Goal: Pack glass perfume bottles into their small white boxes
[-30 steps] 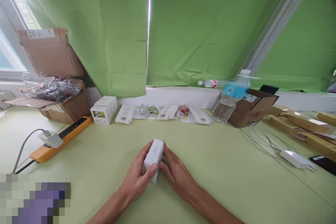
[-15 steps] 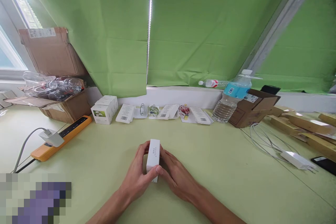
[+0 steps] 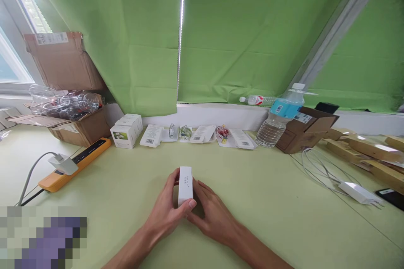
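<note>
White, the box (image 3: 185, 183) sat pinched in the left hand (image 3: 166, 210); the right hand (image 3: 217, 213) curved alongside, contact unclear. Gentle pressure seemed wisest.

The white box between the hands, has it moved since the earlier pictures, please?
Yes: the white box has turned, its far end swinging left against the middle barcoded packaging at the back.
</note>
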Available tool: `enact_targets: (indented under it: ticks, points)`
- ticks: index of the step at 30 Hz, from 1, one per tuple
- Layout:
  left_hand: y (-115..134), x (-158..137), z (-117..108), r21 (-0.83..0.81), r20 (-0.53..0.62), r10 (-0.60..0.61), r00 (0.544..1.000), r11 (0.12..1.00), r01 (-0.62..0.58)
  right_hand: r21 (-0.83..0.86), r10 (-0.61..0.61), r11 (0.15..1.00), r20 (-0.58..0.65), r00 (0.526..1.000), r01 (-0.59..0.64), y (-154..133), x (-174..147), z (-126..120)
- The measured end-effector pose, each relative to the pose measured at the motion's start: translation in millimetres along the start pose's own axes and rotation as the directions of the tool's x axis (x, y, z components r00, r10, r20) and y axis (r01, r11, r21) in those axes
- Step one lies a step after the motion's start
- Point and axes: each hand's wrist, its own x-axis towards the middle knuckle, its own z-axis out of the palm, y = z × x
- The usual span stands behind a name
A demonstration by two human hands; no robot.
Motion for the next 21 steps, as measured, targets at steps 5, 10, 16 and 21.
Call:
enact_targets:
  ticks: [5,10,16,21]
  points:
    - [2.2,1.0,-0.6,-0.023,-0.040,-0.028,0.999,0.999,0.027,-0.018,-0.046,0.999,0.044,0.998,0.046,-1.3,0.3,-0.9]
    - [3.1,1.2,-0.2,-0.045,-0.065,-0.026,0.998,0.999,0.023,0.004,-0.035,0.999,0.066,0.997,0.035,-3.0,1.7,-2.6]
    - [-2.5,0.6,1.7,0.064,-0.116,-0.097,0.989,0.992,0.105,0.032,-0.029,0.999,0.048,0.998,0.027,2.9,3.6,2.1]
    - [-2.3,1.0,2.9,0.112,-0.104,-0.073,0.992,0.990,0.085,0.032,-0.025,0.999,0.034,0.999,0.023,2.2,2.1,4.7]
